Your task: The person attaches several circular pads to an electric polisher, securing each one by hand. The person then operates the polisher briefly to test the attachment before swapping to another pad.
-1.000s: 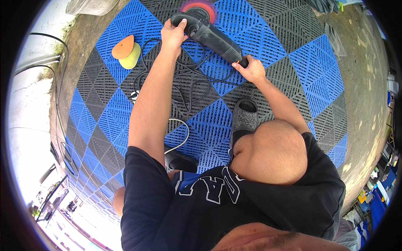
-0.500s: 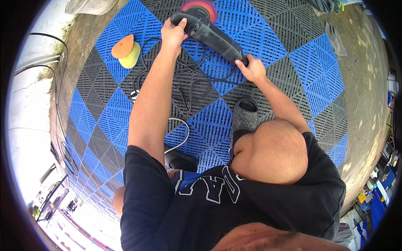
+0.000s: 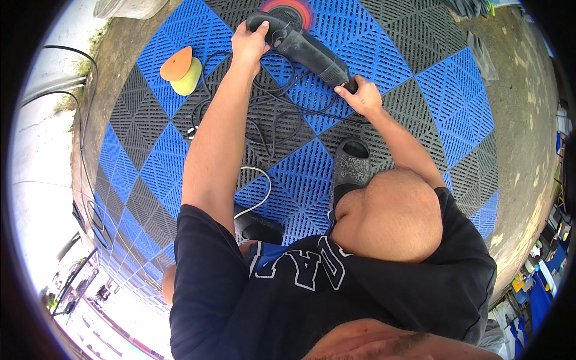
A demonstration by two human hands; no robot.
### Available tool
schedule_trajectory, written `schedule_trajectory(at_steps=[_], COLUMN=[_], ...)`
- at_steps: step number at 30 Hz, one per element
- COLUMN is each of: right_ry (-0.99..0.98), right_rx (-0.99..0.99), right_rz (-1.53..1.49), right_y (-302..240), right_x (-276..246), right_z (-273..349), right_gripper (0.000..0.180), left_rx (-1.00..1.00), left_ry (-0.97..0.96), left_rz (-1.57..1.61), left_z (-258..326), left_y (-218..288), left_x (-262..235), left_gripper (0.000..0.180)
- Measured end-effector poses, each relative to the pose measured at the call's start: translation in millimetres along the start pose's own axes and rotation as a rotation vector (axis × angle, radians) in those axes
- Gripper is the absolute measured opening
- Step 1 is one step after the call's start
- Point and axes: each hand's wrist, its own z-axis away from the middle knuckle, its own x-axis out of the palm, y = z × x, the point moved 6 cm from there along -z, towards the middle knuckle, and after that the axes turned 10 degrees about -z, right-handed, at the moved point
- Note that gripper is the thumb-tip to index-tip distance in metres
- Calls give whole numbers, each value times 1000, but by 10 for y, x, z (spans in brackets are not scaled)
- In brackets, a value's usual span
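A black corded polisher (image 3: 311, 57) spans both my hands above the tiled floor. My left hand (image 3: 249, 47) is closed round its curved front handle. At the rear end of the body my right hand (image 3: 362, 96) is wrapped round the grip, thumb along the side. The red pad (image 3: 298, 11) at the tool's head is at the far edge, its rim blurred. A black power cord (image 3: 282, 99) lies in loose loops beneath and beside the tool. To the left of my left hand, an orange round pad (image 3: 177, 63) overlaps a yellow round pad (image 3: 187, 81) on the floor.
Blue and dark grey slatted tiles (image 3: 294, 174) cover the floor. A white cable (image 3: 268, 187) curves beside my left foot. My right slipper (image 3: 353, 162) stands below the tool. A pale container (image 3: 129, 7) is at the far left, and a clear plastic bag (image 3: 482, 57) lies at right.
Both hands keep their hold on the polisher, which stays nearly in place. The pad's rim looks blurred in both frames. A small orange spot now shows near the right thumb.
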Motion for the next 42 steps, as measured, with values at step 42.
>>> schedule_trajectory(at_steps=[42], right_ry=[-87], right_rx=[-8], right_rz=[-21], right_y=[-733], right_x=[-463], right_z=[837], right_gripper=[51], left_rx=[-132], left_ry=[-245], left_rz=[871], left_z=[-184], left_y=[-569], left_x=[520], left_gripper=[50])
